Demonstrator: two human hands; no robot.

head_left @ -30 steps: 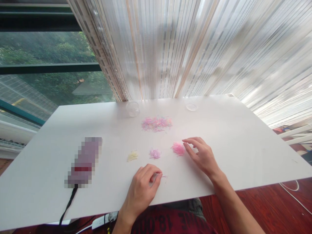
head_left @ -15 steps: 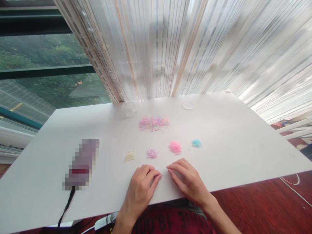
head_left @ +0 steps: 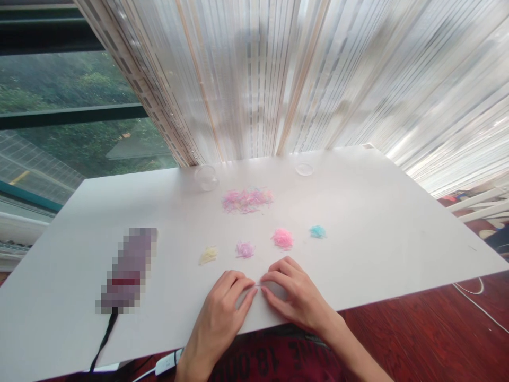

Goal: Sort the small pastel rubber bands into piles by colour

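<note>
My left hand [head_left: 225,302] rests at the table's near side with thumb and index finger pinched together on the end of a thin, pale strand [head_left: 257,285]. Facing it, my right hand [head_left: 296,294] has its thumb and index finger slightly apart at the strand's other end. Beyond the hands lie small heaps of plastic-looking shreds: a yellow heap [head_left: 208,255], a purple heap [head_left: 245,249], a pink heap [head_left: 282,239] and a blue heap [head_left: 317,231]. Farther back spreads a larger mixed-colour pile [head_left: 247,200].
A clear round container [head_left: 207,178] and a clear lid [head_left: 304,168] sit at the back of the white table [head_left: 382,233]. At left lies a blurred-out purple object [head_left: 129,268] with a black strap [head_left: 104,337]. A striped curtain [head_left: 254,79] hangs behind.
My right hand has moved left, close to my left fingertips, and the gap between the hands has narrowed. The view has shifted slightly; the heaps lie as before.
</note>
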